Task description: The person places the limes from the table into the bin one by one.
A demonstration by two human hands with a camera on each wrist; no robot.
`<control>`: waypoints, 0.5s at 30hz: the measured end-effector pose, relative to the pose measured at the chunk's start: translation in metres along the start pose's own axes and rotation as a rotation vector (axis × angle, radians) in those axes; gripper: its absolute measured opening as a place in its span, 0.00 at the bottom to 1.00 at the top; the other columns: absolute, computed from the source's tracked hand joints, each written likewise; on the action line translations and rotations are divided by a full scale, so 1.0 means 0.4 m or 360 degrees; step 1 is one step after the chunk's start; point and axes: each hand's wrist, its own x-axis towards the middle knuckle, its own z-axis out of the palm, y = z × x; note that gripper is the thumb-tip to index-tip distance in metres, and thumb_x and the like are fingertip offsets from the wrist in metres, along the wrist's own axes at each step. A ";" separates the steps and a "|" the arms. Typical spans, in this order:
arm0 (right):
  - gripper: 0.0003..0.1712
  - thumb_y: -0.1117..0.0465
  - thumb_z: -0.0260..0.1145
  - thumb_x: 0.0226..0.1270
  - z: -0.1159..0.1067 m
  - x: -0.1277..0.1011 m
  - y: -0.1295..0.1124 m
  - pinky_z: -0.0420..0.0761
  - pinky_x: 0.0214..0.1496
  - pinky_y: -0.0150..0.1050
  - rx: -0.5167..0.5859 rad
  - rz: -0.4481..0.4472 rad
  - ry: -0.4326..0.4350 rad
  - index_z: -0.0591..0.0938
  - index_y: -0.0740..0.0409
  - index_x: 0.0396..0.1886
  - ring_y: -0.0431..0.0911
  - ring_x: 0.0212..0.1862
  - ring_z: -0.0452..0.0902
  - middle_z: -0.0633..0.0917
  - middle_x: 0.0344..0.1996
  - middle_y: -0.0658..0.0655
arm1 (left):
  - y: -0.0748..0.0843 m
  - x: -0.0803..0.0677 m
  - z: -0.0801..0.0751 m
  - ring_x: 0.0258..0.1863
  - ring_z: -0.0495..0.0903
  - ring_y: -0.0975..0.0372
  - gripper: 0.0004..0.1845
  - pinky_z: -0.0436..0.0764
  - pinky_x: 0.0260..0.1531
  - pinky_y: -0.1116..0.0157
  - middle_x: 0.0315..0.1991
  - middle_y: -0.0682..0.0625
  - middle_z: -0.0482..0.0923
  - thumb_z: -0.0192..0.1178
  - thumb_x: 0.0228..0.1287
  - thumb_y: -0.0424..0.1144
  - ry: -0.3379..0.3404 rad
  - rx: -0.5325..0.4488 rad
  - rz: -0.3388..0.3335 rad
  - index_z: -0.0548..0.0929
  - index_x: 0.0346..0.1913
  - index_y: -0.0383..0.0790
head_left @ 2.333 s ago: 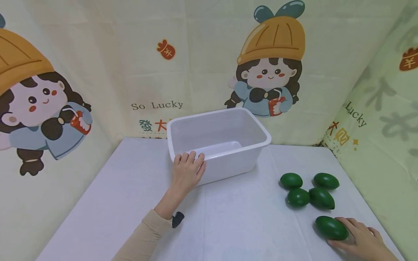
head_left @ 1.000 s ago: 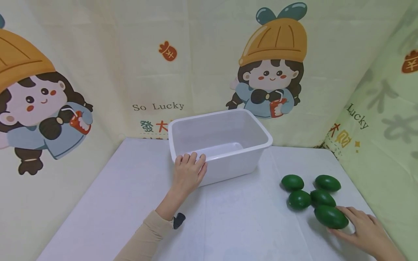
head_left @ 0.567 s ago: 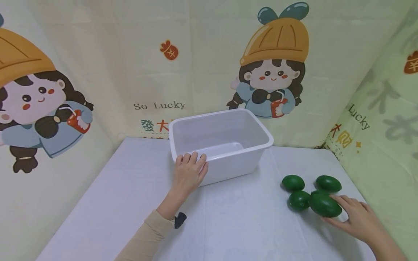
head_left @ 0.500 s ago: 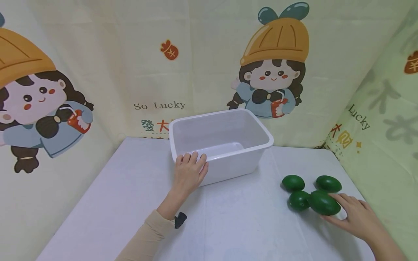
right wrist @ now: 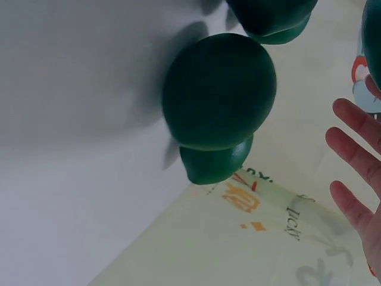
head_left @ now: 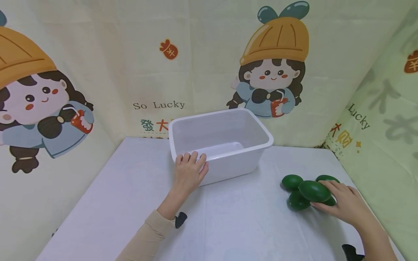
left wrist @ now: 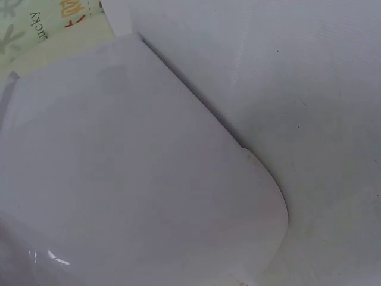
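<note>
My left hand (head_left: 189,174) grips the near rim of a white plastic bin (head_left: 235,163), fingers over the edge and thumb outside. The bin's bare inside shows in the head view; its outer wall (left wrist: 137,155) fills much of the left wrist view. My right hand (head_left: 346,201) pinches a smooth, dark green oval fruit (head_left: 314,191) between thumb and fingers, above the other fruits. At the right edge of the right wrist view, part of the held fruit (right wrist: 373,42) shows above my fingers (right wrist: 354,156). Several similar fruits (head_left: 298,201) lie beneath and around it, one mostly hidden.
A white cloth (head_left: 235,224) covers the table. Patterned fabric (head_left: 209,54) with cartoon figures hangs at the back and both sides, close behind the bin. Another green fruit (head_left: 292,182) lies between the held one and the bin.
My right hand took hold of the nearest fruit, raised it and carried it forward and left over the others. My left hand and the bin have stayed in place.
</note>
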 end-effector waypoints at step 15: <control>0.41 0.41 0.72 0.39 -0.022 0.068 -0.031 0.61 0.46 0.60 0.0008 -0.0088 0.0060 0.71 0.61 0.50 0.62 0.45 0.70 0.76 0.44 0.65 | -0.006 0.001 0.003 0.30 0.68 0.55 0.12 0.65 0.34 0.57 0.29 0.50 0.71 0.45 0.61 0.47 -0.0030 0.0033 0.0006 0.76 0.37 0.47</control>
